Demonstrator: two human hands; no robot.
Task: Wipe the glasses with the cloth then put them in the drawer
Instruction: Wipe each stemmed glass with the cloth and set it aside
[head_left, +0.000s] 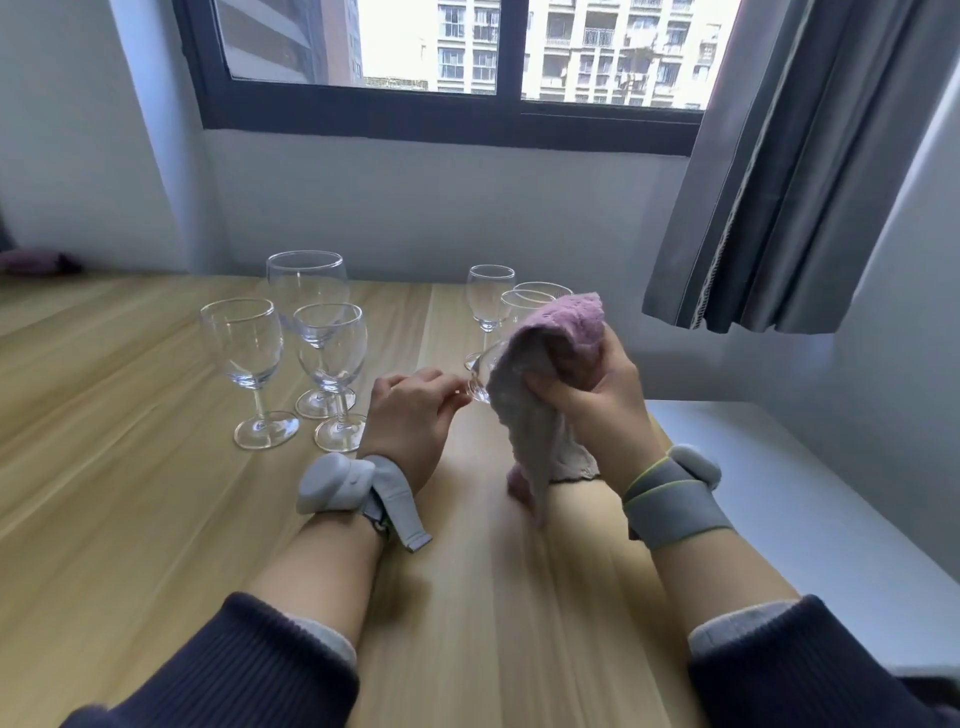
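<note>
Both hands busy: right hand (597, 395) grips cloth (540, 374) round glass (480, 376); left hand (410, 410) pinches stem.

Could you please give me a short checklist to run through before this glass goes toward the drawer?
1. Glass held: ok. The left hand pinches the stem end of the held glass.
2. Cloth on the glass: ok. The right hand wraps the pink cloth around the bowl.
3. Wipe finished: cannot tell; the cloth hides the bowl.
4. Drawer open and reachable: cannot tell; no drawer is in view.
5. Clearance on the table: not ok; the right-side glasses stand just behind the cloth.
6. Left-side glasses upright: ok.
</note>
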